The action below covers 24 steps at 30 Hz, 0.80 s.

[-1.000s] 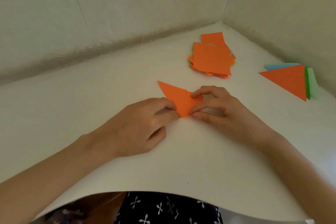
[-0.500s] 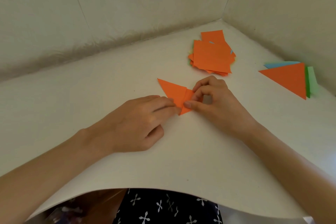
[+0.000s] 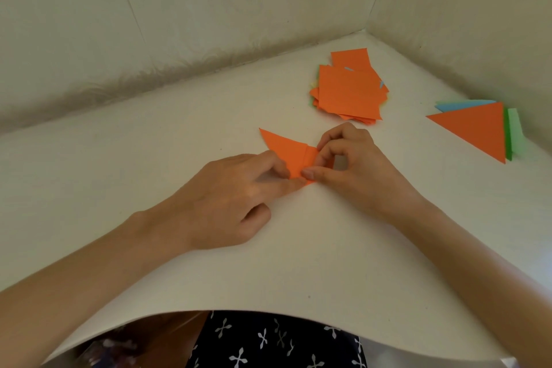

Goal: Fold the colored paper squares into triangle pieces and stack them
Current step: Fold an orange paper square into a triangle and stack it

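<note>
A half-folded orange paper piece (image 3: 283, 149) is shown lying flat near the middle of a white sheet (image 3: 179, 158). Its long axis runs from a sharp tip at the far left to a blunt, doubled end at the near right, where both hands meet.

The left hand (image 3: 233, 197) is laid in from the piece's near-left side. Its fingers are fairly straight and pressed on the lower edge, with nothing gripped. The right hand (image 3: 355, 167) is brought in from the piece's right, and the folded-over flap is pinched between its thumb and curled fingers.

The right hand is judged nearer the flap, so the coming crease would probably be made by it while the piece is pinned by the left.

Beyond the piece, to its far right, a pile of unfolded squares (image 3: 348, 92) is set. Further right of the piece, finished triangles (image 3: 475, 128) are stacked.
</note>
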Motion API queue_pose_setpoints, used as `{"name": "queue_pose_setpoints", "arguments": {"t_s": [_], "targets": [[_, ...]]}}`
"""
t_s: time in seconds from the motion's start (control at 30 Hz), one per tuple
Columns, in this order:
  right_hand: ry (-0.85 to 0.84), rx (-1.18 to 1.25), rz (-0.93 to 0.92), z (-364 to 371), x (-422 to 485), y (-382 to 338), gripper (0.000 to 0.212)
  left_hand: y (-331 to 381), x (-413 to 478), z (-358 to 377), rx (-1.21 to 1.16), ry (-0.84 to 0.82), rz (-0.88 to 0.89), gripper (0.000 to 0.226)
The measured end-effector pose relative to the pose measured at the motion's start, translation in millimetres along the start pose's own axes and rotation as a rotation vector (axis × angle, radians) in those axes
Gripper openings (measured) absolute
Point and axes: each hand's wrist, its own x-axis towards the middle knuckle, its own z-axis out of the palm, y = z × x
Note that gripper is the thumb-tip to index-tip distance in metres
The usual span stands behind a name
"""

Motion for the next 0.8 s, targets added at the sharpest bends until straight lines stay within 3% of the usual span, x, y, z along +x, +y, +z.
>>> {"name": "queue_pose_setpoints", "arguments": {"t_s": [0.63, 0.8], "targets": [[0.049, -0.024, 0.002, 3.7, -0.3, -2.2, 0.017, 4.6, 3.4, 0.9, 0.07, -0.023, -0.006, 0.051], [0.116, -0.214, -0.042, 6.4, -4.7, 5.7, 0.025, 8.9, 2.1, 3.7, 0.163, 0.023, -0.002, 0.05]]}}
